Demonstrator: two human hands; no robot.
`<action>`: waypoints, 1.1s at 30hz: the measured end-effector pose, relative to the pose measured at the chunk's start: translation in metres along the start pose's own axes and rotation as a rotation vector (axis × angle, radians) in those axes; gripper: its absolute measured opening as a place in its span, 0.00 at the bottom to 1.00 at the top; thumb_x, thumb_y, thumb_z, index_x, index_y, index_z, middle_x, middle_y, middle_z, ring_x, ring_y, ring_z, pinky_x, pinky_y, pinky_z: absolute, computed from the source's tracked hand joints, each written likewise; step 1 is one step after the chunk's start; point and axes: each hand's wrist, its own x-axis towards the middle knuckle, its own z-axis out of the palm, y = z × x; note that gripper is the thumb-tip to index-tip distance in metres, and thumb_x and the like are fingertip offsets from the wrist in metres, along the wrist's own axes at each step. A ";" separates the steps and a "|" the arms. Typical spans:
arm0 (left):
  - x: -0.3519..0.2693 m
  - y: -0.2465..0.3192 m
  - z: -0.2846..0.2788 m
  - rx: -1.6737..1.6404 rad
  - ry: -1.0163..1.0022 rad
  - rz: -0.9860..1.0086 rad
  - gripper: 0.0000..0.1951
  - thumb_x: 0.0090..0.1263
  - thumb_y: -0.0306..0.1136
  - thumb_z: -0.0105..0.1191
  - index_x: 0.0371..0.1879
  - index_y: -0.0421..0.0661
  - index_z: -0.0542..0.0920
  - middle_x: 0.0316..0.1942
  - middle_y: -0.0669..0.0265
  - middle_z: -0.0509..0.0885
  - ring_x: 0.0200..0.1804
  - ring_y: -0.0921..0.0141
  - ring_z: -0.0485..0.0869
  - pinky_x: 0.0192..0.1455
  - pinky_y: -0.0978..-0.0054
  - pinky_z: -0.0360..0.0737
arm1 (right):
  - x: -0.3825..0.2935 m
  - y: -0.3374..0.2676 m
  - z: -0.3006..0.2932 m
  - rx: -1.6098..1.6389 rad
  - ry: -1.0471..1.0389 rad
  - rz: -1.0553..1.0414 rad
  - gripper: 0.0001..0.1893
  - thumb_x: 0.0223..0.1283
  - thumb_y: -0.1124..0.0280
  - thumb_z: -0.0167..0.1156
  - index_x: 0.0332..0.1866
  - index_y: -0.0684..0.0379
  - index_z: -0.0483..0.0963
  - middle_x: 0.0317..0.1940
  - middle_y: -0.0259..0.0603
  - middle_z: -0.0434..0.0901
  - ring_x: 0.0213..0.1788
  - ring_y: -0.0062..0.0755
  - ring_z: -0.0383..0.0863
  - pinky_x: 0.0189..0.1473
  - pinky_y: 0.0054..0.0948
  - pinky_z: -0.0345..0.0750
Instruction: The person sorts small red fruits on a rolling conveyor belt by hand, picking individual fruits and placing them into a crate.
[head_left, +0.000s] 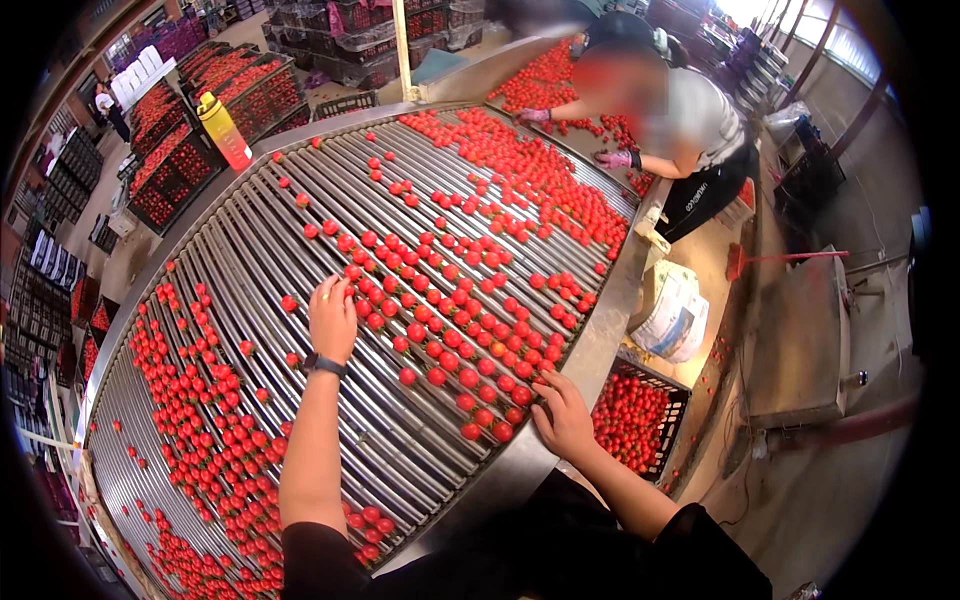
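Red cherry tomatoes (450, 337) lie spread over a metal roller conveyor (247, 225) in front of me. My left hand (332, 319) reaches over the middle of the rollers, its fingertips beside the left edge of this group of tomatoes. Whether a fingertip touches a tomato I cannot tell. Over the conveyor's near metal edge (517, 465) is my right hand (564, 414), fingers spread and bent beside the closest tomatoes. No tomato shows in its grasp. Another dense band of tomatoes (217, 420) runs along the left part of the rollers, partly behind my left forearm.
A co-worker (697, 120) in gloves leans over a tomato-filled chute (536, 82) at the far end. A yellow-red bottle (225, 131) stands on the far rim. Below my right arm sits a black crate (679, 420) of tomatoes, near a white sack (675, 319). Stacked crates (255, 90) stand beyond.
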 end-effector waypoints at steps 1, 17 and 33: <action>0.015 0.005 0.003 -0.028 -0.038 0.061 0.13 0.61 0.25 0.49 0.46 0.42 0.76 0.51 0.58 0.75 0.55 0.57 0.71 0.60 0.62 0.68 | 0.001 0.002 0.000 0.003 0.002 0.007 0.18 0.49 0.73 0.62 0.47 0.61 0.72 0.53 0.50 0.71 0.57 0.50 0.70 0.58 0.40 0.70; 0.052 0.048 0.052 -0.209 -0.218 -0.100 0.08 0.60 0.32 0.48 0.28 0.38 0.72 0.28 0.53 0.74 0.33 0.57 0.74 0.38 0.62 0.72 | 0.020 0.046 -0.005 0.095 0.055 -0.012 0.15 0.51 0.73 0.60 0.45 0.60 0.72 0.49 0.47 0.73 0.52 0.46 0.73 0.54 0.38 0.72; -0.085 0.145 0.002 -1.120 -0.399 -0.768 0.08 0.73 0.30 0.38 0.45 0.43 0.71 0.27 0.71 0.73 0.27 0.80 0.70 0.30 0.83 0.69 | 0.104 0.037 0.016 0.757 -0.432 0.204 0.10 0.58 0.66 0.59 0.38 0.62 0.73 0.33 0.35 0.76 0.35 0.24 0.75 0.40 0.24 0.73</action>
